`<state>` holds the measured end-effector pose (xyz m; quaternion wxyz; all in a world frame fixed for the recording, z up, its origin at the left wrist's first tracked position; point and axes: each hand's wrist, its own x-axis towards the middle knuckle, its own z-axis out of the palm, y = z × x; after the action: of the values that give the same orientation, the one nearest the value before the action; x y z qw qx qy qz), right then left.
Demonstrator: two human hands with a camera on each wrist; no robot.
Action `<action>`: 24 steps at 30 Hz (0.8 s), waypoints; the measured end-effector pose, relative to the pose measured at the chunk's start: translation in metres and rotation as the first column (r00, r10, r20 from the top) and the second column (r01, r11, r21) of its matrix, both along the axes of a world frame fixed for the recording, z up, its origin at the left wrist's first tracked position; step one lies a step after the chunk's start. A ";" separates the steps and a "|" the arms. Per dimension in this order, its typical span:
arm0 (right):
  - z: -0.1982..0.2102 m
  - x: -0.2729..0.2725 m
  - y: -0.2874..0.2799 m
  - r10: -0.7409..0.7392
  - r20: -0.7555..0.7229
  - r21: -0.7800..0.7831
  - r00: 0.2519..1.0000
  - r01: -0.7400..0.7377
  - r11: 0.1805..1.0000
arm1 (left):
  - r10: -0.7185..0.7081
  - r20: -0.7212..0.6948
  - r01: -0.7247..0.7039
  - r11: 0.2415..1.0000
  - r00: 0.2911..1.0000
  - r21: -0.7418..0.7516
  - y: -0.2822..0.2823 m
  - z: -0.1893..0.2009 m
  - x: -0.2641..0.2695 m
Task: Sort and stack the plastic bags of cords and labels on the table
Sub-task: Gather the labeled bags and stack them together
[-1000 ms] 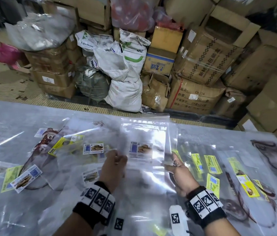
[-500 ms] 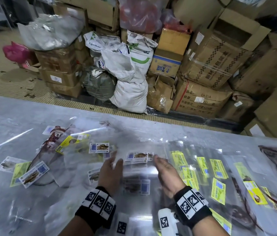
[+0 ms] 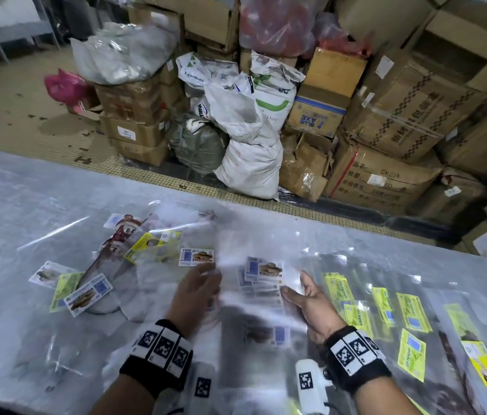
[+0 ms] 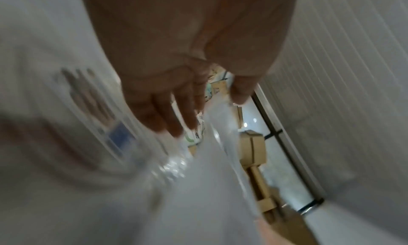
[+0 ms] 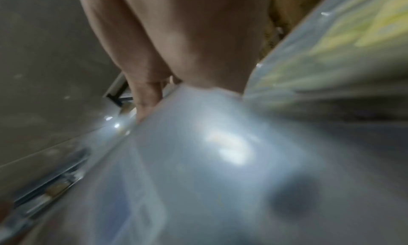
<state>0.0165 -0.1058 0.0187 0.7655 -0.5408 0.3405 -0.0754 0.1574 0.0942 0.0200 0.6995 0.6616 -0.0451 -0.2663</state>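
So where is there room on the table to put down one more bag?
Bare table shows along the far left, behind the scattered white-label bags, and along the far edge. It is crowded right of the right hand, where yellow-label bags overlap, and between both hands, where the stack lies.

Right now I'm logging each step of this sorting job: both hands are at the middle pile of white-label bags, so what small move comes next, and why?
Probably square the pile. The left hand and right hand flank the stack of white-label bags, whose labels lie fanned rather than aligned. Nudging both edges inward should tidy it before reaching for the loose white-label bag further left.
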 end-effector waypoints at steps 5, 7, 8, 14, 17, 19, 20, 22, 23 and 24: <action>-0.033 -0.010 -0.002 0.001 -0.165 -0.021 0.986 -0.005 1.000 | -0.219 0.212 -0.079 0.496 0.953 0.865 0.030 -0.020 0.043; -0.038 -0.013 -0.003 -0.015 -0.141 0.027 0.990 0.019 0.999 | -0.282 0.174 -0.040 0.424 0.944 0.905 0.035 -0.020 0.047; -0.040 -0.013 -0.004 -0.020 -0.127 0.051 0.992 0.026 0.998 | -0.286 0.164 -0.031 0.419 0.944 0.907 0.035 -0.023 0.050; -0.038 -0.017 -0.001 -0.055 -0.065 0.069 0.996 0.060 0.996 | -0.189 0.135 -0.027 0.487 0.973 0.873 0.034 -0.011 0.053; -0.039 -0.017 -0.002 -0.062 -0.057 0.073 0.996 0.066 0.995 | -0.149 0.116 0.000 0.614 0.982 0.789 0.038 -0.004 0.056; -0.043 -0.017 -0.003 -0.061 -0.063 0.055 0.996 0.064 0.996 | -0.115 0.105 0.010 0.722 0.988 0.691 0.040 -0.001 0.059; -0.044 -0.017 -0.002 -0.058 -0.069 0.051 0.996 0.062 0.997 | -0.085 0.096 0.005 0.775 0.992 0.632 0.041 0.001 0.060; -0.045 -0.017 -0.003 -0.056 -0.073 0.051 0.996 0.060 0.997 | -0.035 0.052 0.002 0.847 0.998 0.531 0.046 0.003 0.058; -0.047 -0.017 -0.003 -0.060 -0.071 0.053 0.996 0.064 0.997 | -0.027 0.018 0.015 0.866 0.999 0.499 0.049 0.005 0.055; -0.048 -0.017 -0.003 -0.064 -0.070 0.054 0.996 0.068 0.996 | -0.035 -0.001 0.031 0.869 0.999 0.494 0.053 0.003 0.053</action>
<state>-0.0007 -0.1092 -0.0289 0.7654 -0.5099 0.3859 -0.0725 0.2104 0.1469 0.0229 0.5024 0.8186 0.0106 -0.2782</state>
